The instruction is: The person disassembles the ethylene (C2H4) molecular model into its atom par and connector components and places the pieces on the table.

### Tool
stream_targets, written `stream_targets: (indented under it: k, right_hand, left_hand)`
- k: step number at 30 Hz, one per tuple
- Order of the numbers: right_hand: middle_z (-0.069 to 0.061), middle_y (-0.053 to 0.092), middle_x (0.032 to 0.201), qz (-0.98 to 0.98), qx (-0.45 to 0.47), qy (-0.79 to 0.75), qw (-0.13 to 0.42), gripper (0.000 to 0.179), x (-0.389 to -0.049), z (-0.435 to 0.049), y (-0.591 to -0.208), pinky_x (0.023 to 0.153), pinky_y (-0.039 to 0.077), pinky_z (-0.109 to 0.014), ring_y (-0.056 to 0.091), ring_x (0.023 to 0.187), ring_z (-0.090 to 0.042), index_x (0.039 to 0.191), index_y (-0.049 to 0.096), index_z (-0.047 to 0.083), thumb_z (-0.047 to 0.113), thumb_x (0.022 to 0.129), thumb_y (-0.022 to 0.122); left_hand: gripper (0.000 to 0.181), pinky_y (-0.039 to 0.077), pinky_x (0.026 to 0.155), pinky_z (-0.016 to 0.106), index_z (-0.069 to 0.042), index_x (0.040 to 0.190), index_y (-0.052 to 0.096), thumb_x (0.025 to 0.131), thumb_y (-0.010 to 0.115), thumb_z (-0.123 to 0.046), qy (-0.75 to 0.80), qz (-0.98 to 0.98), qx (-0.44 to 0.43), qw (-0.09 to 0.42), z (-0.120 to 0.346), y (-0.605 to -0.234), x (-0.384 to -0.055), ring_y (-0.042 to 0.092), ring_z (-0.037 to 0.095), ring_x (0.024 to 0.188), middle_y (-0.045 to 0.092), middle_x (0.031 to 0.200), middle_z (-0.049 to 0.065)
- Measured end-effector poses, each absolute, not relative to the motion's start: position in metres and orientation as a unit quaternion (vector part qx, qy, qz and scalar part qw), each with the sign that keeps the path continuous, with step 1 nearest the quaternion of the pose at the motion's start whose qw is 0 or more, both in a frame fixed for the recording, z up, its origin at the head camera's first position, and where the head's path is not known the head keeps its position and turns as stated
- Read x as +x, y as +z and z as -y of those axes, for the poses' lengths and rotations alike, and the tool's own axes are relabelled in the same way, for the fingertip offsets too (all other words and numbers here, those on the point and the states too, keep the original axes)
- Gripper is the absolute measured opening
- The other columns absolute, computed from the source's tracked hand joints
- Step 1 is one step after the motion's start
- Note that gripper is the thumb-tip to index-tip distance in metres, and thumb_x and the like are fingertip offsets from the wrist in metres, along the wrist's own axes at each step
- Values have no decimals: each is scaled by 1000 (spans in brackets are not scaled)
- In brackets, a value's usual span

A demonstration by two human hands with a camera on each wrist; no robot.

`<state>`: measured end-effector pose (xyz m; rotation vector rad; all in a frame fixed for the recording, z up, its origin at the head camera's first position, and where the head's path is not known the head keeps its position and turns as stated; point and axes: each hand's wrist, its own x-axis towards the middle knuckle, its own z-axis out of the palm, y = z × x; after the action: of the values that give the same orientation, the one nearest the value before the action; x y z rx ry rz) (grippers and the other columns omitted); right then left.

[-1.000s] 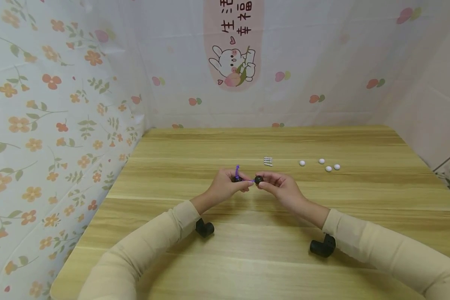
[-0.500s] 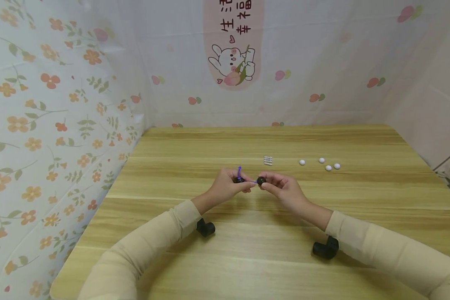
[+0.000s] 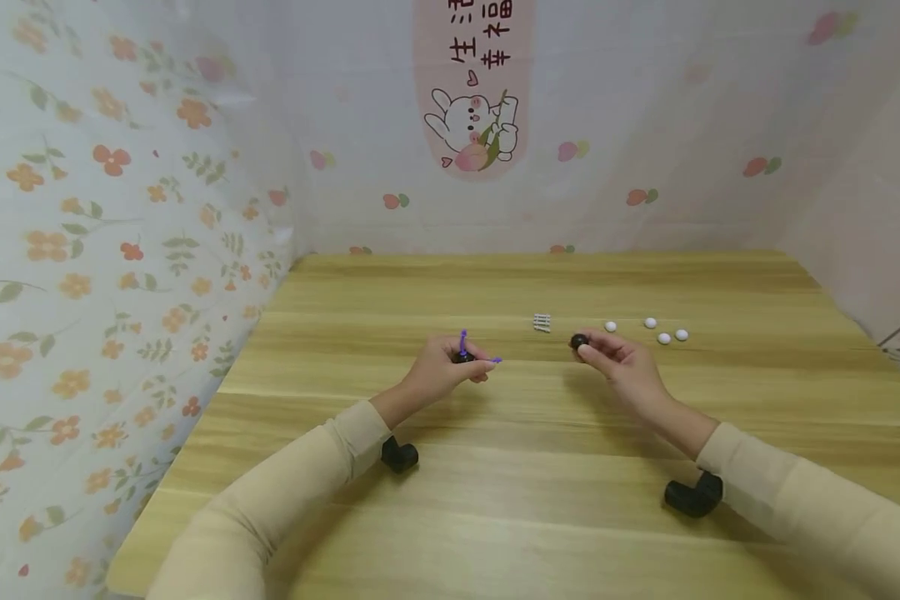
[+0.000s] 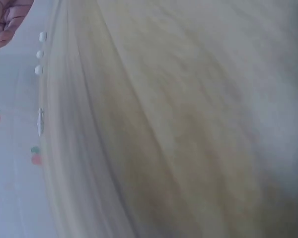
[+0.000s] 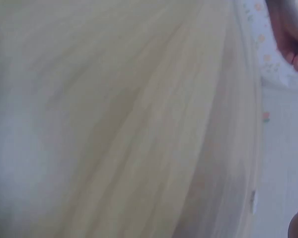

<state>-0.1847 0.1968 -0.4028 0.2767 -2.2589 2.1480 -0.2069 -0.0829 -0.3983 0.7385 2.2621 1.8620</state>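
Note:
In the head view my left hand (image 3: 438,368) grips a small black ball (image 3: 462,357) with two purple pegs in it. One purple peg (image 3: 463,340) stands upright and the other points right past the thumb. Farther right, my right hand (image 3: 632,377) pinches a second black ball (image 3: 579,342) between thumb and fingers, over the table and apart from the left hand. No peg shows on this ball. The wrist views catch mostly the table, with the opposite hand at an upper corner of each.
A row of small white pegs (image 3: 542,322) lies behind the hands on the wooden table (image 3: 495,517). Several white balls (image 3: 664,338) sit at the back right. Black angled pieces lie by the left wrist (image 3: 400,456) and right wrist (image 3: 694,495). Patterned cloth hangs behind and at the left.
The two hands were close together, with a purple peg reaching to the right ball. Now the right hand has drawn away to the right with its ball; the left has shifted slightly left.

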Motion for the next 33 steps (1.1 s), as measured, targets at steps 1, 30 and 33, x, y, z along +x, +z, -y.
stream_targets:
  k: [1, 30, 33]
  right_hand:
    - [1, 71, 100, 722, 88, 686, 9, 40, -185, -202, -403, 85, 50, -21, 67, 90, -7, 124, 55, -14, 13, 95, 65]
    - [-26, 61, 123, 900, 31, 434, 1, 45, -203, -284, -405, 72, 46, -11, 58, 101, -13, 128, 59, -6, 28, 97, 63]
    - [-27, 60, 123, 907, 21, 420, -2, 46, -203, -289, -404, 70, 45, -11, 57, 109, -30, 128, 58, -7, 26, 97, 62]
  left_hand:
    - [10, 57, 69, 38, 4, 84, 71, 87, 74, -6, 615, -746, 246, 64, 84, -398, -208, 69, 32, 72, 70, 81, 19]
    - [9, 58, 65, 37, 8, 91, 72, 86, 72, 0, 641, -716, 265, 74, 83, -408, -211, 69, 19, 66, 71, 82, 11]
    - [10, 58, 66, 37, 9, 91, 72, 86, 73, 0, 644, -715, 262, 75, 83, -408, -210, 69, 19, 66, 72, 82, 12]
